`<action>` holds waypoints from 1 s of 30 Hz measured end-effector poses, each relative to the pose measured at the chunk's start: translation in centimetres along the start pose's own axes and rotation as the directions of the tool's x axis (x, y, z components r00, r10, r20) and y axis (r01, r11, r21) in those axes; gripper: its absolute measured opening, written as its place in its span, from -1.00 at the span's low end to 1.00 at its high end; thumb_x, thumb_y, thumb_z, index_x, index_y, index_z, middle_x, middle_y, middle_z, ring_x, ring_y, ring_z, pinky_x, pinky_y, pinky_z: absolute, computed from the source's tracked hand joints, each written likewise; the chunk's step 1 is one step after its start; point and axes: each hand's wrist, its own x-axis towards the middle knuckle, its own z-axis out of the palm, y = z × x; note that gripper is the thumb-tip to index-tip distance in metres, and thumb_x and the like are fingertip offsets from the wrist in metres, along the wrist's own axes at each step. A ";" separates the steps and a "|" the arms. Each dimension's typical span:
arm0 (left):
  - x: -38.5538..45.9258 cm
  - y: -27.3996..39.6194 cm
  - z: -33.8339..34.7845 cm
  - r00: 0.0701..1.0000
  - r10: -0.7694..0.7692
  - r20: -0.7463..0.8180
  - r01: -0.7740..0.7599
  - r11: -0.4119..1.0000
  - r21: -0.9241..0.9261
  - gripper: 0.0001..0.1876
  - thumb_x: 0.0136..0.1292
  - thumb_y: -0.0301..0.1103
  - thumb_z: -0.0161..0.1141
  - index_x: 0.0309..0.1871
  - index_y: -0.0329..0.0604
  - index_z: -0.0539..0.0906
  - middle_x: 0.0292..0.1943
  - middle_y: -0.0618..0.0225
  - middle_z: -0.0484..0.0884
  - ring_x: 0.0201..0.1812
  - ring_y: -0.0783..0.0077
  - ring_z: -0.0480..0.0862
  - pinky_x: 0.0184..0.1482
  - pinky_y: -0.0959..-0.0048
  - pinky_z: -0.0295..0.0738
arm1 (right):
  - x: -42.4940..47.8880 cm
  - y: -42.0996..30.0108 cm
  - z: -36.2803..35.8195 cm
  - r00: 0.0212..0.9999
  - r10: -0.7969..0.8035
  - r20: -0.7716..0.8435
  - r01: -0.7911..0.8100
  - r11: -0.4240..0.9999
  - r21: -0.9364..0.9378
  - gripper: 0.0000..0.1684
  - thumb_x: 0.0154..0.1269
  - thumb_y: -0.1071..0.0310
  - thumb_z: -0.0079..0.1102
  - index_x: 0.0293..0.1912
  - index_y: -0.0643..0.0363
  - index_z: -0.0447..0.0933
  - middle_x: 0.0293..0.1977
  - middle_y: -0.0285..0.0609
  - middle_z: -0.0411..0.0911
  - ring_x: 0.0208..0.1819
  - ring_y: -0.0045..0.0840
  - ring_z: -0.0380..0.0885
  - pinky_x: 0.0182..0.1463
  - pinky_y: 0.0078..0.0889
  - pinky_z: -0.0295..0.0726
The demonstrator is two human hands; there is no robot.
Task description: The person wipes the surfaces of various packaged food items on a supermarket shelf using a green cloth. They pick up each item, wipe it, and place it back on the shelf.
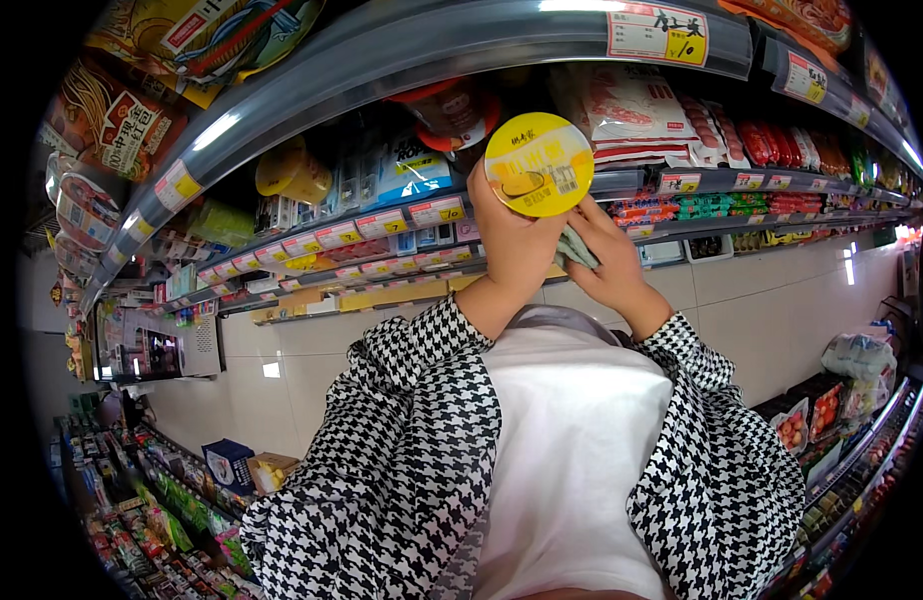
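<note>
My left hand point(510, 244) grips a round food cup with a yellow printed lid point(540, 165), its top facing me. Under and beside the cup, my right hand point(604, 259) holds a folded grey-green cloth point(578, 247), fingers close to the cup's lower side. The cup's body is mostly hidden behind its lid and my left hand. Just beyond the cup is a store shelf with a red-lidded cup point(450, 112) and a white bag of packaged food point(630, 105). Another yellow cup point(293, 169) stands further left on that shelf.
An upper shelf edge point(446, 37) with price tags curves close above my hands. Lower shelf edges point(371, 225) run left and right. Behind me, boxes point(229, 465) stand on the tiled floor point(259, 382), and packed fruit point(795, 427) sits at right.
</note>
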 end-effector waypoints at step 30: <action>-3.0 -1.5 -4.0 0.961 0.052 0.272 -0.024 0.994 -0.104 -0.07 -0.07 -0.33 0.67 0.33 -0.28 0.30 0.15 0.13 0.58 0.13 0.25 0.67 0.20 0.31 0.58 | 0.9 -9.2 -3.5 0.968 -0.247 -0.050 0.219 0.922 -0.320 -0.50 -0.14 0.47 0.36 -0.07 0.07 0.72 -0.01 -0.20 0.61 0.00 -0.22 0.55 0.06 -0.22 0.60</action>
